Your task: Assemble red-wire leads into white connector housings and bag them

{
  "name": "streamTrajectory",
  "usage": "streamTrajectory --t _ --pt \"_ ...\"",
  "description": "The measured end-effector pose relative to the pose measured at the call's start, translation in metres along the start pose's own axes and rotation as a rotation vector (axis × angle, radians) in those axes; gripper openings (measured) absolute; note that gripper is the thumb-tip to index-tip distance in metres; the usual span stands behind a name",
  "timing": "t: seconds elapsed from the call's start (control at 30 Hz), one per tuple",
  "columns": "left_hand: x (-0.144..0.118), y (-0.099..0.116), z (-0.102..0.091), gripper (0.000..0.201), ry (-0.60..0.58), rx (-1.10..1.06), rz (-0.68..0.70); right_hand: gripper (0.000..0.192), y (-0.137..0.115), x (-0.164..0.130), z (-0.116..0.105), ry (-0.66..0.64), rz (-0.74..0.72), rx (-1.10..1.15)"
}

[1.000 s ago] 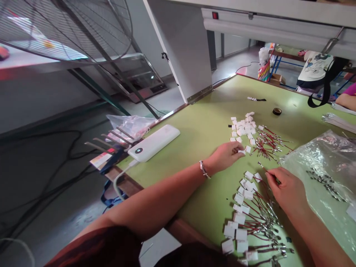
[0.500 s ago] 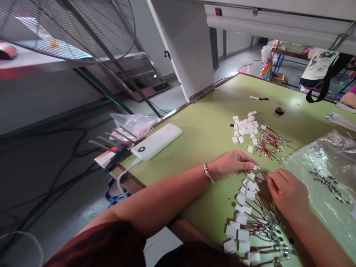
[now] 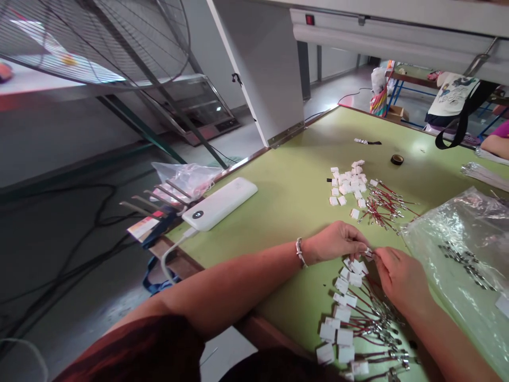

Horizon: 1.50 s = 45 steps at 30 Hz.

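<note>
- two hands were brought together above the near part of the green table (image 3: 290,180): the left hand (image 3: 338,241) and the right hand (image 3: 400,276) met fingertip to fingertip.
- a small white connector (image 3: 369,253) was pinched between the fingers of both hands, just above the near row of parts; the left hand was closed on it from the left, the right hand from the right.
- whether a wire was also gripped inside the right hand could not be told, as its fingers were curled over the spot.
- a near row of white connectors with red wires (image 3: 350,318) was laid out on the table directly below the hands, running toward the table's near edge.
- a loose heap of white connectors (image 3: 350,180) was seen farther out on the table, with a bundle of red wires (image 3: 384,204) just to its right.
- a clear plastic bag (image 3: 465,249) holding small metal parts was spread on the table to the right of the right hand.
- a white power bank (image 3: 220,203) was lying near the table's left edge, well apart from the hands.
- a small roll of dark tape (image 3: 396,159) was resting at the far side of the table.
- a bracelet (image 3: 299,251) was worn on the left wrist.
</note>
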State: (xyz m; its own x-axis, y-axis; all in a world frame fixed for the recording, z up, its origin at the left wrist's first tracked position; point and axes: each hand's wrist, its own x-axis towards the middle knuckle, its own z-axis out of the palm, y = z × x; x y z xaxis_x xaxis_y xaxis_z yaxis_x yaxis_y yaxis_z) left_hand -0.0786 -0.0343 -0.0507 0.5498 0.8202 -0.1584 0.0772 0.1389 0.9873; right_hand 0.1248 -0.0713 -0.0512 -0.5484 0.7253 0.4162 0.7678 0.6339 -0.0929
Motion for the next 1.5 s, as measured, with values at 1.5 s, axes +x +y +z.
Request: streamTrajectory --t 1.5 --pt "0.033 0.022 -0.021 0.021 0.472 0.279 0.051 0.022 0.053 0.01 -0.041 -0.173 0.388 -0.143"
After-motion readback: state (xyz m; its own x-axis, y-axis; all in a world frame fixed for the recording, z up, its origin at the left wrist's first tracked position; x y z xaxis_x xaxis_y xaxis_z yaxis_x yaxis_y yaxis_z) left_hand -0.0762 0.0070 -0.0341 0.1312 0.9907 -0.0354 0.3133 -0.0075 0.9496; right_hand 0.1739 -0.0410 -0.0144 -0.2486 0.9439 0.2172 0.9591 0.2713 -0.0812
